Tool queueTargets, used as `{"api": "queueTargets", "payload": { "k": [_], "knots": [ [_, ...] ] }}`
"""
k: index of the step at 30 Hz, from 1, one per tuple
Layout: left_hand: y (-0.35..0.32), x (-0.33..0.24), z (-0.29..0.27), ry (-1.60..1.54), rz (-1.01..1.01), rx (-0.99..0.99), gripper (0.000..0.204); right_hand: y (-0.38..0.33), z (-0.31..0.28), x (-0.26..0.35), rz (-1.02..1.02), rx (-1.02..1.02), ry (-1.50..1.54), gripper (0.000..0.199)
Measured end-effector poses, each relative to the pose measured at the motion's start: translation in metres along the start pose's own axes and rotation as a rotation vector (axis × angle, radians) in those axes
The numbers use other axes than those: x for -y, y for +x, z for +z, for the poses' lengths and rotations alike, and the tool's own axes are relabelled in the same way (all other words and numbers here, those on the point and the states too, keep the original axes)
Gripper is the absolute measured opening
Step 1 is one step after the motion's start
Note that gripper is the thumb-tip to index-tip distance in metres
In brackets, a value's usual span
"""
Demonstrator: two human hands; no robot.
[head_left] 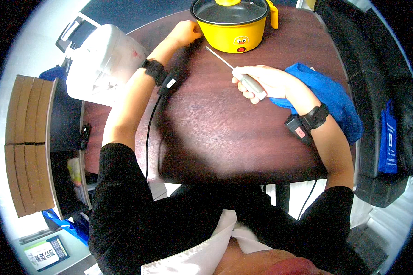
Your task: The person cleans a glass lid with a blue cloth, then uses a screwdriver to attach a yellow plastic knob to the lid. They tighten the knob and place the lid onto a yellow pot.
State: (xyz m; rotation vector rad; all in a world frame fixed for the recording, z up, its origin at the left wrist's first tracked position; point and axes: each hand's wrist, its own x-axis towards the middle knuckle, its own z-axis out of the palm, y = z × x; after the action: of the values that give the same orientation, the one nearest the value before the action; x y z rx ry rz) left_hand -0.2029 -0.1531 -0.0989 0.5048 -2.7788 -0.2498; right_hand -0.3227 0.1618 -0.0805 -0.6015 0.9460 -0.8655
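Note:
My right hand (266,81) is wrapped round the grey handle of a screwdriver (251,85). Its thin metal shaft points up and left toward a yellow electric cooking pot (220,37), with the tip a little short of the pot. The pot stands at the far side of the table, with a dark glass lid (234,13) on it and a yellow handle to the right. Close against the pot's left side is my left hand (184,34), fingers curled in; whatever they may hold is hidden.
A brown wooden table (215,137) lies before me. By my right forearm rests a blue cloth (328,94); left of my left arm stands a whitish translucent container (108,66). Cardboard boxes (30,146) are stacked at the left, and a black sofa (376,87) runs along the right.

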Motion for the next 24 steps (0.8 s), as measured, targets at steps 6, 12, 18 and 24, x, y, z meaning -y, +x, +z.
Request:
{"api": "queueTargets", "payload": {
  "k": [6,12,18,24],
  "knots": [
    [0.018,0.018,0.005,-0.142,-0.116,0.022,0.024,-0.001,0.014,0.005,-0.003,-0.026,-0.059,0.031],
    [-0.035,-0.034,-0.040,-0.534,-0.265,0.087,0.023,-0.004,0.014,0.008,0.039,-0.102,-0.056,0.028],
    [-0.143,-0.119,-0.152,0.065,0.074,-0.122,0.017,-0.005,0.015,0.007,0.023,-0.035,-0.005,0.029],
    [-0.201,-0.100,-0.226,0.524,0.037,-0.539,0.033,-0.006,0.015,0.009,0.023,-0.026,0.031,0.033]
  ]
}}
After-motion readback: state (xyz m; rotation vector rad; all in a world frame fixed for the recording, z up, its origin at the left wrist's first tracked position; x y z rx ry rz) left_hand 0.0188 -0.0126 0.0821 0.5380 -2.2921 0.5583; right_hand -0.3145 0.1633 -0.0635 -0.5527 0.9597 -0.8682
